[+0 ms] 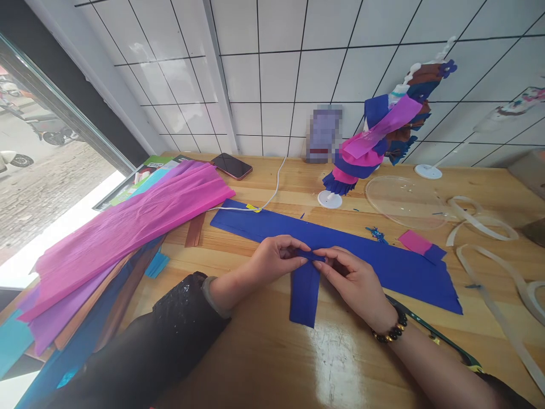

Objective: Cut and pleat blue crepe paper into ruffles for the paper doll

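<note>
Near the middle of the table, my left hand [283, 258] and my right hand [353, 278] meet, fingertips almost touching. Both pinch the upper end of a short dark blue strip [304, 298], which hangs down toward the table's front and looks folded at the top. Behind them a long dark blue sheet [378, 258] lies flat, running from the phone cable to the right. Part of a green-edged tool [434, 329] shows beyond my right wrist, partly hidden by it. Small blue scraps [377, 234] lie on the sheet's far edge.
Pink, purple, brown and blue sheets [140, 221] are piled at the left. A phone [232, 166] lies behind. Paper-dressed figures on a white stand [330, 199] rise at the back right. A clear disc [404, 201], a pink scrap [415, 241] and white ribbon [502, 301] lie right.
</note>
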{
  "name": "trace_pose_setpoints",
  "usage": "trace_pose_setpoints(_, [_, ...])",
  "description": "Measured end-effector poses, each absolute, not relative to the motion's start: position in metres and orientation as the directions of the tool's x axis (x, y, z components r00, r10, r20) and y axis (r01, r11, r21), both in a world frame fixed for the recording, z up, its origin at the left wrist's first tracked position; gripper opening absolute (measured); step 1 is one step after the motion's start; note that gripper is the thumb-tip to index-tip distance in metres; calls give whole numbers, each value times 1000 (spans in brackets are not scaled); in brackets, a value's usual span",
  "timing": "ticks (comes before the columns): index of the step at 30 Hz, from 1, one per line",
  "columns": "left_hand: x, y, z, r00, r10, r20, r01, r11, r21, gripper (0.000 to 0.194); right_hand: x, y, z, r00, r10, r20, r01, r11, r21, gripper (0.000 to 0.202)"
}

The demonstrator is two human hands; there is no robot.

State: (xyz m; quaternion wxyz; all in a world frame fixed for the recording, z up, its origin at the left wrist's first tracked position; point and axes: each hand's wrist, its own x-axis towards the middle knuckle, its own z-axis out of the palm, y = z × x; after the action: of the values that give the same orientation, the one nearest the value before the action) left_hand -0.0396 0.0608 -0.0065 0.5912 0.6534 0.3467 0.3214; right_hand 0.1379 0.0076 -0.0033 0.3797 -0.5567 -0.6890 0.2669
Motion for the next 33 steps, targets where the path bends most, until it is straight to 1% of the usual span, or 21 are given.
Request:
trace_pose_setpoints(4, [-40, 62, -5, 541, 840, 40, 63, -87, 994, 26, 139, 8, -2, -102, 971, 217, 566, 236, -790, 20])
trace_pose_setpoints(10, [-41, 63, -5, 548, 835, 46, 32, -76, 997, 26, 139, 8, 1, -113, 963, 243, 556, 264, -788, 21])
trace_pose_setpoints(23, [-40, 61, 0, 549, 836, 9, 59, -49, 997, 26, 134, 7, 1, -106, 967, 232, 536, 252, -806, 17])
trace_pose_setpoints(29, [-40, 61, 0, 558, 830, 17, 24, -37, 999, 25, 136, 7, -1, -59, 978, 201, 516, 202, -832, 18])
trace_pose_setpoints(33, [-41, 61, -1, 555, 832, -19, 11, 16, 1000, 25, 137, 7, -2, -21, 985, 172, 484, 160, -860, 18])
